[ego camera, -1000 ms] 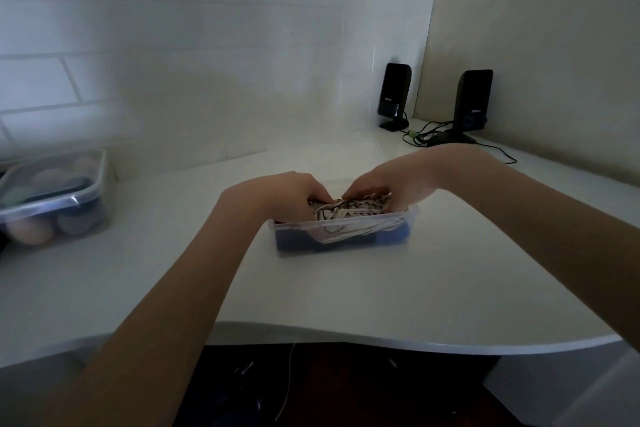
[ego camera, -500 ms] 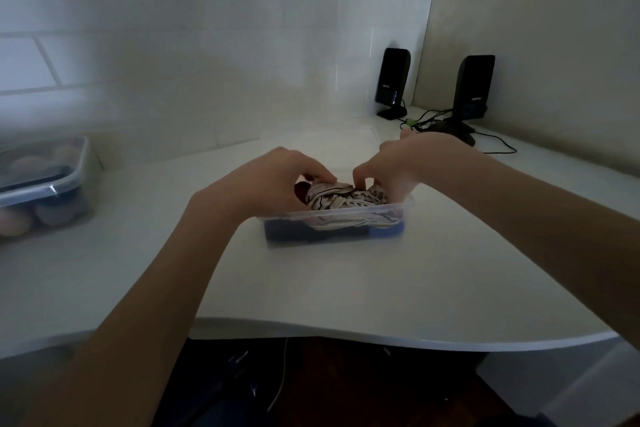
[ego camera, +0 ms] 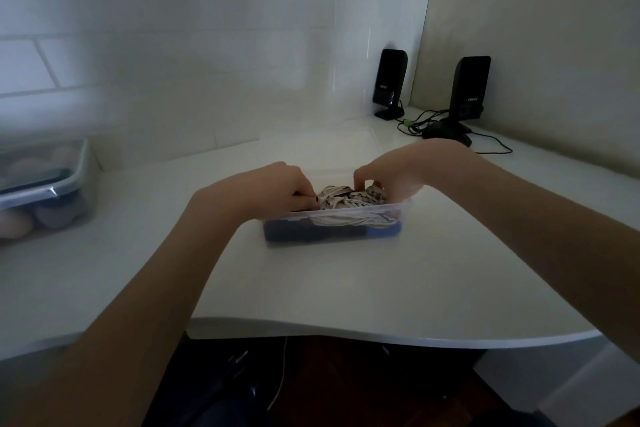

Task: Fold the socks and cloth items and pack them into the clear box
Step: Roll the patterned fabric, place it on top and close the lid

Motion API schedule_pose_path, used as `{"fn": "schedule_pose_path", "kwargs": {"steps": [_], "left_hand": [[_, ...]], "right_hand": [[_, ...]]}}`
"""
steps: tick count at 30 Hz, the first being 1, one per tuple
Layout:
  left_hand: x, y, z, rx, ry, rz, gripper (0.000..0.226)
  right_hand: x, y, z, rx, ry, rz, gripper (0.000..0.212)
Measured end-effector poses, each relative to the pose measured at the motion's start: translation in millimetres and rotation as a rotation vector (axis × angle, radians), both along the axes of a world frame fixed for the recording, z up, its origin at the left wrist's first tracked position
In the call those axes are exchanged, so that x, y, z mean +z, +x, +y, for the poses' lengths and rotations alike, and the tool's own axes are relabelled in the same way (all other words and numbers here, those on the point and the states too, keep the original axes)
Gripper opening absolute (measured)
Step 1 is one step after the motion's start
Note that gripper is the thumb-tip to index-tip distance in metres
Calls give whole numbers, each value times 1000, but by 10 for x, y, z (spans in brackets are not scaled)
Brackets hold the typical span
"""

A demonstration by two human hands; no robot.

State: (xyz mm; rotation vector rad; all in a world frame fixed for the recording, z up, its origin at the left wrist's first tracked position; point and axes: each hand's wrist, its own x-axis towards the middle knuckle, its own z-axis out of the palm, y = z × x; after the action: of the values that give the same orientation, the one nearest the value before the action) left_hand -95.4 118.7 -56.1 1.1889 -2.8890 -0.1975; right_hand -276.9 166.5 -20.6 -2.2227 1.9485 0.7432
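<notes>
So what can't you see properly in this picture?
- Head view: the fingertips of the left hand and right hand are buried in the striped cream cloth bundle.
- The dark blue items low in the clear plastic box blur behind its wall.
- The lidded clear container is cut by the left edge.

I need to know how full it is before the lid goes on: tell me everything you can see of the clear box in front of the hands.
The clear box is a shallow, rectangular, see-through plastic tub, lidless, flat on the white desk. Dark blue fabric fills its bottom; a striped pale cloth bulges above the rim. The left hand and right hand reach in from either end, fingers curled on the cloth.
</notes>
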Motion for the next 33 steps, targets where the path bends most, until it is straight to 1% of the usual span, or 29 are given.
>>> {"fn": "schedule_pose_path", "kwargs": {"steps": [2,5,6,8,9,12,13,15,18,21,23,24,27,30,31,32,33], "left_hand": [[26,27,25,-13,17,80,25],[89,127,85,35,56,312,28],[116,175,101,64,78,398,27],[172,259,130,122,66,510,21],[199,284,147,140,22,519,19],[256,259,188,168,-68,438,20],[266,237,197,179,-79,383,22],[259,203,181,208,-110,265,25],[209,149,156,218,-186,140,25],[130,67,191,158,-323,-43,17],[98,55,184,129,-378,-104,13],[97,67,168,140,-353,-104,14],[123,82,144,189,-191,-64,20],[137,73,135,170,-129,-65,25],[152,100,139,156,-98,-66,30],[174,145,141,143,-42,-48,36],[198,209,136,130,35,1,42]], "right_hand": [[44,-65,21,-15,-5,-94,57],[168,-165,99,-57,9,-299,57],[200,-192,125,-62,-1,-337,56],[230,-231,148,-53,-73,-359,50],[235,-228,149,-38,-141,-387,45],[206,-104,93,51,-390,-577,33],[177,-27,75,89,-417,-611,32],[66,135,14,133,-394,-624,33],[-150,266,-75,117,-375,-590,32],[-270,349,-94,124,-361,-531,29],[-296,390,-102,129,-359,-497,30],[-299,396,-113,120,-346,-487,30],[-283,394,-121,91,-292,-487,33],[-291,385,-152,112,-299,-461,35],[-292,358,-156,122,-297,-479,37],[-286,311,-142,121,-278,-547,39],[-260,243,-111,107,-252,-655,42]]}}
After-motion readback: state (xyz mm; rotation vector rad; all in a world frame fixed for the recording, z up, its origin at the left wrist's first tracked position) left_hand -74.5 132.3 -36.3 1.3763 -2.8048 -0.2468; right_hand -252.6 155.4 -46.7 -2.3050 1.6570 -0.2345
